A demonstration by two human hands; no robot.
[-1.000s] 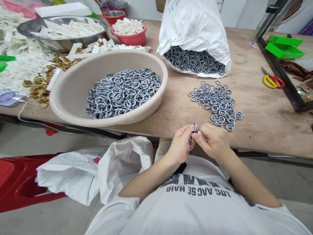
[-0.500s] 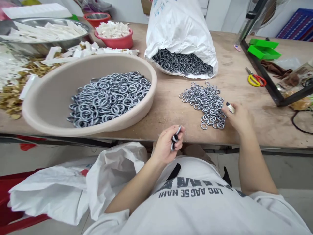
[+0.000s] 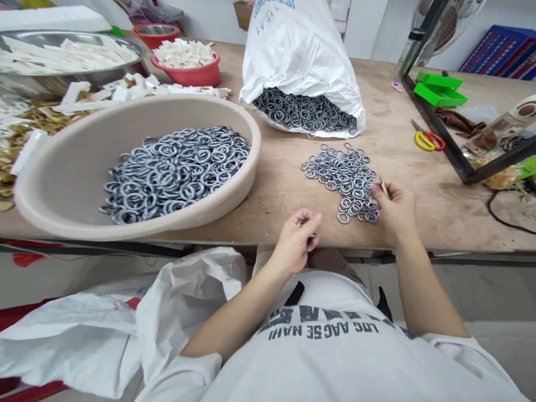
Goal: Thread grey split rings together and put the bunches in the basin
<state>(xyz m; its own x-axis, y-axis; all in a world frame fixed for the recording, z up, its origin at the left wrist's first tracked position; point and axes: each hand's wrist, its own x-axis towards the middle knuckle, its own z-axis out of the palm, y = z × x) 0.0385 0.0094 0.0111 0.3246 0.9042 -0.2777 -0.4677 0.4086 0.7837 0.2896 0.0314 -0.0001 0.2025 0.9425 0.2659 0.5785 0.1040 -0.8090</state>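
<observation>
My left hand (image 3: 298, 240) is closed on a few grey metal rings at the table's front edge, just in front of my chest. My right hand (image 3: 393, 211) rests at the near right side of a loose pile of metal rings (image 3: 341, 174) on the wooden table (image 3: 419, 190). Its fingers are pinched on a small pale tool with a thin tip, and they touch the rings at the pile's edge. A beige plastic basin (image 3: 50, 184) holding many more rings stands to the left.
A white sack (image 3: 299, 61) spilling rings lies at the back centre. Scissors (image 3: 427, 139), green trays (image 3: 439, 89) and a black frame (image 3: 435, 120) are at the right. Bowls of white pieces (image 3: 184, 58) and brass bits are at the far left. A white bag (image 3: 125, 324) lies beside my lap.
My hands were together at the table edge, then my right hand went out to the ring pile. My left hand stayed near my chest and closed over its rings. The view swung right.
</observation>
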